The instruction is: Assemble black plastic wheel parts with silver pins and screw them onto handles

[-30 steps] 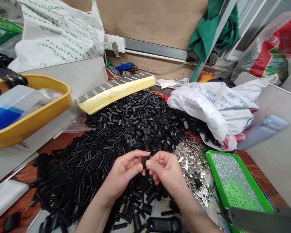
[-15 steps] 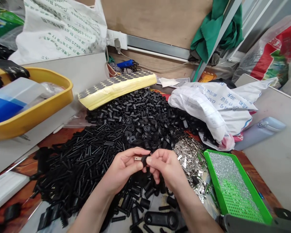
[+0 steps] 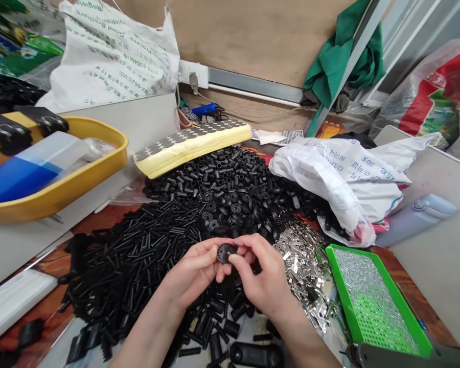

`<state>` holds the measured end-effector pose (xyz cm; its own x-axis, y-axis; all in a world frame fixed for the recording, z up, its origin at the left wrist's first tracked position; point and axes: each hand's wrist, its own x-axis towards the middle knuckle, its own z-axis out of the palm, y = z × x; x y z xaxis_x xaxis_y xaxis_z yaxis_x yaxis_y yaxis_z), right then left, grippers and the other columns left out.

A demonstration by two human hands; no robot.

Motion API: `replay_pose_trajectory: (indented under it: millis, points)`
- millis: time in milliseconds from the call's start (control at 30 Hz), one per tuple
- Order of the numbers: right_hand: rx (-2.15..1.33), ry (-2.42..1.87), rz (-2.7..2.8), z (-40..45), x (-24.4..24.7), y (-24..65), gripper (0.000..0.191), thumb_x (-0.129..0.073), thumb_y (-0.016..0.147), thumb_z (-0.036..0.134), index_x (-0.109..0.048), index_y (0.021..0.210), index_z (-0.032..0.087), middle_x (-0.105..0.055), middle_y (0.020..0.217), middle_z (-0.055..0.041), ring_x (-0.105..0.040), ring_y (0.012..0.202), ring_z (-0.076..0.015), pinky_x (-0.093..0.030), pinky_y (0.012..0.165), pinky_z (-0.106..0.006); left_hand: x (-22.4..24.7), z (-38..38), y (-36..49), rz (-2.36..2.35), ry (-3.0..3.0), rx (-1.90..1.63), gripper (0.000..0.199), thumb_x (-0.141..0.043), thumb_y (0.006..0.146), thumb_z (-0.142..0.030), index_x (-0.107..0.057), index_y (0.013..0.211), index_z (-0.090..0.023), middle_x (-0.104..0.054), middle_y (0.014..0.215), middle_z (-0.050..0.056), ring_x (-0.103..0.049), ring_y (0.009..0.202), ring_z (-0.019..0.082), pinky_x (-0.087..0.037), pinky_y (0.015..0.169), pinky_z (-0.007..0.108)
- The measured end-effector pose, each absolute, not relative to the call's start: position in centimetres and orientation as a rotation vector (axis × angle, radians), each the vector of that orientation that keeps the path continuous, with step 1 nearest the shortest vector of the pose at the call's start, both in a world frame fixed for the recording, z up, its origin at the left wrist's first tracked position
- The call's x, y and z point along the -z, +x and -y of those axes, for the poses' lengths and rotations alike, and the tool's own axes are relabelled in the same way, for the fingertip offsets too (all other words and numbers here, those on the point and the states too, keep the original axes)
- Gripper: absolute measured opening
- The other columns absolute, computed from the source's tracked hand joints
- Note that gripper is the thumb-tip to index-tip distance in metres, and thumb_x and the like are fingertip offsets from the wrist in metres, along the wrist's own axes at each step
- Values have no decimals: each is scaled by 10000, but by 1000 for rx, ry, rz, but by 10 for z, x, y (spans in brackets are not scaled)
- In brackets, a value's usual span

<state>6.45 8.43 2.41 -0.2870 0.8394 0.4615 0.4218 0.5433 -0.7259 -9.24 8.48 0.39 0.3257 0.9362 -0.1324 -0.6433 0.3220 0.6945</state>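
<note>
Disc turned face-up between left hand, right hand

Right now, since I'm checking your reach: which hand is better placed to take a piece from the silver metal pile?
Probably the right hand: it sits right beside the silver metal pieces, while the left hand lies farther off, beyond the round black plastic part that both hands are holding.

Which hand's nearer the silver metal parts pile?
Right hand, just left of the pile of silver metal parts, close to its edge. The left hand is farther left, past the black round part both hands hold.
</note>
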Motion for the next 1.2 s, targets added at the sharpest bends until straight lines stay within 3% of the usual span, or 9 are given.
replay_pose_trajectory:
  millis: [67, 167, 467, 733, 933, 1200]
  points:
    - [-527, -860, 2001, -88, -22, 68, 238, -487, 895, 132, -626, 1079, 192, -640, 872, -59, -612, 787, -154, -514, 708, -280, -3, -86, -93, -574, 566, -1092, 302, -809, 661, -267, -746, 895, -87, -673, 679, 52, -565, 522, 91, -460, 457, 156]
    - [-505, -767, 2082, -90, -20, 71, 287, -453, 923, 103, -628, 1121, 216, -639, 898, -61, -626, 816, -147, -527, 709, -267, -1, -86, -93, -562, 533, -1053, 324, -824, 640, -272, -751, 900, -93, -673, 687, 49, -584, 542, 94, -461, 464, 150]
    - [-571, -826, 2061, -91, -19, 70, 197, -479, 913, 136, -646, 993, 202, -656, 882, -58, -635, 803, -161, -536, 723, -292, -2, -86, -94, -561, 569, -1044, 297, -800, 673, -265, -750, 905, -86, -661, 653, 53, -574, 532, 108, -437, 433, 163]
    - [-505, -970, 1869, -88, -7, 60, 147, -493, 893, 122, -609, 858, 204, -628, 800, -42, -618, 738, -153, -512, 680, -276, -2, -84, -93, -575, 602, -1102, 274, -782, 697, -228, -738, 939, -108, -702, 739, 55, -593, 542, 105, -481, 534, 199]
    - [-418, -975, 1926, -87, -4, 59, 150, -476, 909, 130, -610, 881, 189, -646, 823, -58, -628, 752, -161, -516, 687, -281, -3, -84, -94, -660, 639, -1121, 300, -800, 676, -258, -736, 932, -115, -715, 780, 62, -630, 589, 130, -494, 602, 235]
    - [-465, -974, 1878, -91, -2, 59, 130, -535, 873, 102, -632, 844, 183, -656, 800, -48, -640, 734, -153, -520, 683, -259, 0, -85, -93, -687, 638, -1126, 298, -796, 683, -278, -736, 926, -118, -718, 782, 62, -640, 595, 130, -487, 571, 226]
